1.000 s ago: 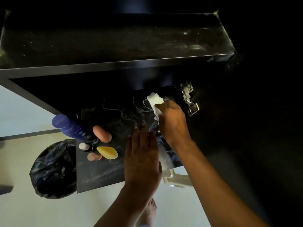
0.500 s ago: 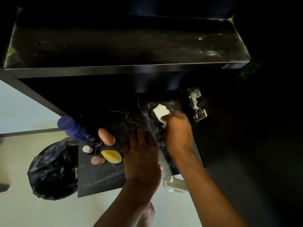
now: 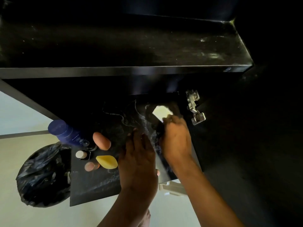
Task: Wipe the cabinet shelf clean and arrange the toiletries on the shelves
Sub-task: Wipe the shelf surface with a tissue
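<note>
Right hand [image 3: 176,138]: is gripping the white cloth [image 3: 161,112], still rubbing the far right corner of the lower shelf [image 3: 98,182].
Left hand [image 3: 139,161]: is staying flat, fingers straight, holding nothing.
Bottle [image 3: 65,132]: is remaining at the left.

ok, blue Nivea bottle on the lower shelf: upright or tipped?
Tipped. The blue bottle lies on its side at the lower shelf left edge, its round base facing the camera and overhanging, its cap end toward the peach sponge.

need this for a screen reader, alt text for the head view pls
A person's right hand wipes the back of a dark lower shelf with a white cloth while the left hand rests flat on it; toiletries, including a blue bottle, sit at left.
</note>
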Demonstrator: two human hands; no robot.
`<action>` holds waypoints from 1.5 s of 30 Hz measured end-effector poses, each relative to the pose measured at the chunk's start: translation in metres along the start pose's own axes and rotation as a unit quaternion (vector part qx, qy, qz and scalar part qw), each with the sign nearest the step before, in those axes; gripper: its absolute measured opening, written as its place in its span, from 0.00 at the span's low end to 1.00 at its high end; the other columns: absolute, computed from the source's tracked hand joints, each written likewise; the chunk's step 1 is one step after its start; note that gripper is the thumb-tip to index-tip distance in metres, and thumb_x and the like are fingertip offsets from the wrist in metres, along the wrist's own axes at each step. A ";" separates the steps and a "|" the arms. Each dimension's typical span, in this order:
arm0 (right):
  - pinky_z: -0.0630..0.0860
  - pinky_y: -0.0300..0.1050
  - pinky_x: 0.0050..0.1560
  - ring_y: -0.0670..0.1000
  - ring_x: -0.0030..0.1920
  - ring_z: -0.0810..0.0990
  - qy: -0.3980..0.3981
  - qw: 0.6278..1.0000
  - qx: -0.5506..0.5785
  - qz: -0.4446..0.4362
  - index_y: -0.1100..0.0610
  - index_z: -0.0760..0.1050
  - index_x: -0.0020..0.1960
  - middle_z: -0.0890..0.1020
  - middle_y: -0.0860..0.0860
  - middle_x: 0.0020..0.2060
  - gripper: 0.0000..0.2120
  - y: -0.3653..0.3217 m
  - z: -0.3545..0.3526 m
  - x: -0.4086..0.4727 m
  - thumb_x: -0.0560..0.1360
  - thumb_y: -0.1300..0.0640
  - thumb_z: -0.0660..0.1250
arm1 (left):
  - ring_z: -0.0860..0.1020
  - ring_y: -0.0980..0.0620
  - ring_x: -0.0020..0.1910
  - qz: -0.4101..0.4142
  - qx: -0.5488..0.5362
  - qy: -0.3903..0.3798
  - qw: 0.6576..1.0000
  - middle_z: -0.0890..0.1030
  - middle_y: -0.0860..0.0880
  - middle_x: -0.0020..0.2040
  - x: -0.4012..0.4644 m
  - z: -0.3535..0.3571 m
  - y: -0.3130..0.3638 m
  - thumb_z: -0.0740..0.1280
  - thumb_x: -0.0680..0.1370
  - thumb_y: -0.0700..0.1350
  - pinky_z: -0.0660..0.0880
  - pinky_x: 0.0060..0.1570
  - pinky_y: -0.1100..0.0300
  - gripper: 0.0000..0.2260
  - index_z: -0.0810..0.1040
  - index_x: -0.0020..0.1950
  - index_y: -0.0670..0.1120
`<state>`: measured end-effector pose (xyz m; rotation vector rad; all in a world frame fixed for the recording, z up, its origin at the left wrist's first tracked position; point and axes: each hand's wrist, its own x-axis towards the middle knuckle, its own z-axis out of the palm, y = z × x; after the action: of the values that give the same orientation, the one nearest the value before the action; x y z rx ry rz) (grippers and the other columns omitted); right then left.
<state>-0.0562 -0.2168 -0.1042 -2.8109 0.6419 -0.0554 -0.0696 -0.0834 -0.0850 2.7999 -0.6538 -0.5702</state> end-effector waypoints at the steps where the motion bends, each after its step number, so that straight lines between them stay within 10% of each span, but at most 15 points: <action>1: 0.76 0.46 0.62 0.57 0.65 0.74 0.011 0.999 -0.022 0.022 0.59 0.77 0.66 0.77 0.56 0.64 0.21 0.002 0.002 0.011 0.73 0.65 0.72 | 0.51 0.39 0.83 -0.001 0.005 -0.003 1.000 0.48 0.40 0.85 0.000 0.000 0.000 0.74 0.76 0.59 0.63 0.78 0.48 0.52 0.41 0.84 0.42; 11: 0.72 0.50 0.72 0.54 0.70 0.74 -0.056 0.986 0.096 -0.122 0.56 0.78 0.70 0.77 0.54 0.70 0.21 -0.009 -0.002 0.011 0.78 0.58 0.62 | 0.51 0.38 0.83 -0.009 0.020 -0.011 1.000 0.47 0.40 0.84 -0.002 -0.003 0.003 0.72 0.78 0.59 0.58 0.79 0.48 0.50 0.40 0.84 0.44; 19: 0.74 0.50 0.66 0.60 0.67 0.73 -0.005 1.000 -0.005 0.015 0.60 0.75 0.70 0.77 0.59 0.66 0.27 -0.004 -0.003 0.053 0.71 0.65 0.68 | 0.53 0.39 0.83 -0.013 0.016 -0.012 1.000 0.50 0.41 0.85 -0.001 -0.003 0.002 0.74 0.76 0.57 0.61 0.79 0.47 0.50 0.44 0.84 0.42; 26: 0.68 0.52 0.74 0.60 0.72 0.73 -0.089 0.956 0.125 -0.249 0.58 0.79 0.69 0.76 0.60 0.71 0.29 -0.040 0.015 0.056 0.72 0.53 0.57 | 0.49 0.40 0.84 0.002 0.017 0.002 1.000 0.46 0.42 0.85 -0.002 0.000 0.000 0.71 0.78 0.60 0.55 0.82 0.48 0.49 0.41 0.84 0.46; 34: 0.75 0.52 0.67 0.61 0.69 0.72 -0.003 1.000 0.008 0.022 0.61 0.70 0.74 0.74 0.61 0.68 0.29 0.003 0.003 0.061 0.73 0.68 0.66 | 0.52 0.38 0.83 -0.007 0.031 0.002 1.000 0.49 0.40 0.85 -0.002 -0.005 0.002 0.74 0.76 0.58 0.58 0.80 0.46 0.50 0.45 0.84 0.43; 45: 0.77 0.54 0.67 0.62 0.66 0.79 0.009 1.000 -0.022 0.012 0.65 0.76 0.68 0.80 0.62 0.66 0.33 0.014 -0.007 -0.041 0.64 0.67 0.80 | 0.53 0.38 0.83 -0.010 0.049 -0.005 0.999 0.50 0.41 0.85 -0.002 -0.005 0.003 0.75 0.73 0.63 0.61 0.78 0.45 0.53 0.46 0.83 0.44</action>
<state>-0.0992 -0.2128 -0.1005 -2.8470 0.6878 -0.0630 -0.0700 -0.0843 -0.0787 2.8988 -0.6738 -0.5726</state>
